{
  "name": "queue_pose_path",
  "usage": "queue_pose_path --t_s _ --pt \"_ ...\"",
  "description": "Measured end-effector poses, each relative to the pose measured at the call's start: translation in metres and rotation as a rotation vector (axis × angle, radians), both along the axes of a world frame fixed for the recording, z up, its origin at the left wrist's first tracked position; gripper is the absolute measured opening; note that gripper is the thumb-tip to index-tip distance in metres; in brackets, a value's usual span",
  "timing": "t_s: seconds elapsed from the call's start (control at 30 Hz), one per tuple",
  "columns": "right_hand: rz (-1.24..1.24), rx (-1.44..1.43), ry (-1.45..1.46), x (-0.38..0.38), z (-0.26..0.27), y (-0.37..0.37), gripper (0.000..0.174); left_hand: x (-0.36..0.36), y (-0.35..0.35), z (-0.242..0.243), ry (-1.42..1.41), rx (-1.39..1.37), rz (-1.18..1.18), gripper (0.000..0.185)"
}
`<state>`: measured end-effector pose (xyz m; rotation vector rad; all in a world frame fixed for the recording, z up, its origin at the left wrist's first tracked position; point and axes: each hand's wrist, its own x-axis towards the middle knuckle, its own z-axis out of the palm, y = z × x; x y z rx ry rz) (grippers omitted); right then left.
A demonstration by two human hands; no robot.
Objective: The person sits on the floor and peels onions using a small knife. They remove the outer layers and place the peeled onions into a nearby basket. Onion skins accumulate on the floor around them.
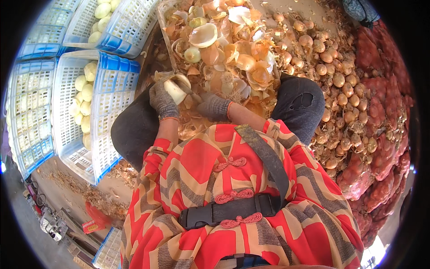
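My left hand [163, 97], in a grey knit glove, holds a pale onion [174, 91] with loosened skin above my left knee. Close to its right is my right hand [215, 107], also gloved, its fingers curled. What looks like a short knife blade [186, 88] runs from the right hand to the onion; its handle is hidden in the glove. Just beyond the hands, a crate [165, 33] is heaped with dry onion skins [231, 50]. A peeled, greenish-white onion [192, 54] lies among the skins.
Blue-and-white plastic crates [114, 90] with peeled onions [86, 92] stand at my left. Unpeeled onions [338, 80] are piled at my right, beside full red mesh sacks [383, 111]. A red plastic bag [96, 215] lies on the floor at lower left.
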<state>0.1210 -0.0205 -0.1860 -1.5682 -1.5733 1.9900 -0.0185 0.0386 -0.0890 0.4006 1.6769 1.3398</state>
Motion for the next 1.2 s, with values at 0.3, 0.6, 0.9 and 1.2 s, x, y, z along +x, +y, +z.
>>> queue_pose_path --t_s 0.3,0.6,0.9,1.2 --pt "-0.056 0.121 -0.253 0.01 0.097 -0.005 0.033 -0.041 0.016 -0.058 -0.431 0.089 -0.176 0.027" --pt "0.019 0.35 -0.427 0.009 0.144 -0.008 0.036 0.0 -0.005 -0.023 0.227 0.06 0.008 0.035" --pt "0.109 0.249 -0.451 0.01 0.135 -0.005 0.039 0.007 -0.01 -0.016 0.364 0.066 -0.067 0.033" --pt "-0.025 0.27 -0.32 0.005 0.093 -0.015 0.044 0.004 -0.005 -0.021 0.204 0.074 0.011 0.031"
